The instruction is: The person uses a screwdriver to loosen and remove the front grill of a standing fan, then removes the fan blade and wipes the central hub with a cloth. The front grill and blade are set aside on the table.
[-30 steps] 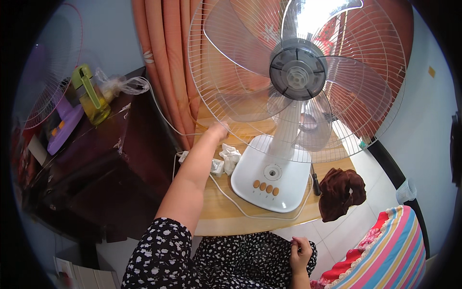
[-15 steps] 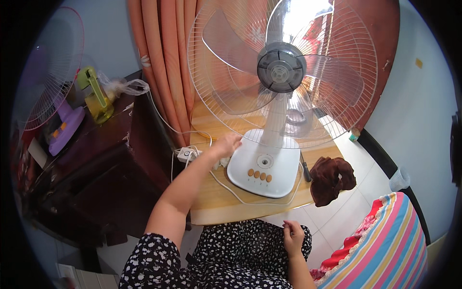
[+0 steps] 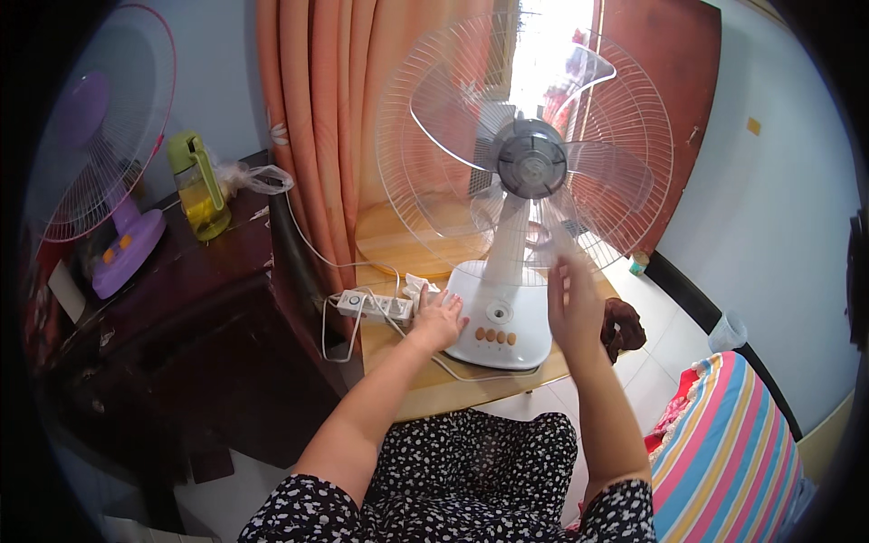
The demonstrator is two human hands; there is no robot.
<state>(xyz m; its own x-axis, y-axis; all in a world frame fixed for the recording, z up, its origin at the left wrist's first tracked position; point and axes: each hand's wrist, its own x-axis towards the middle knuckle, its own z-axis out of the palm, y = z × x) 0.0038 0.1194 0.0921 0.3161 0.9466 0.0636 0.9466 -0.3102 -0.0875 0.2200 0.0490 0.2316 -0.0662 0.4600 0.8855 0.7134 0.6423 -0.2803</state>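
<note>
A table fan stands in front of me, with a white base, tan buttons, clear blades and a grey hub. Behind the blades is its wire guard; no guard covers their front. My left hand lies with spread fingers at the left edge of the base. Raised at the right side of the base, my right hand has its fingers stretched upward, somewhat blurred, and holds nothing visible. A dark brown cloth lies on the table just beyond the right hand, partly hidden by it.
A white power strip with cords lies on the wooden table, left of the fan. The dark cabinet at left bears a purple fan and a green-lidded bottle. A striped cushion is at the right.
My right hand has risen from my lap to the fan's right side. My left hand has shifted down along the base's left edge. The view has shifted, and the fan appears smaller.
</note>
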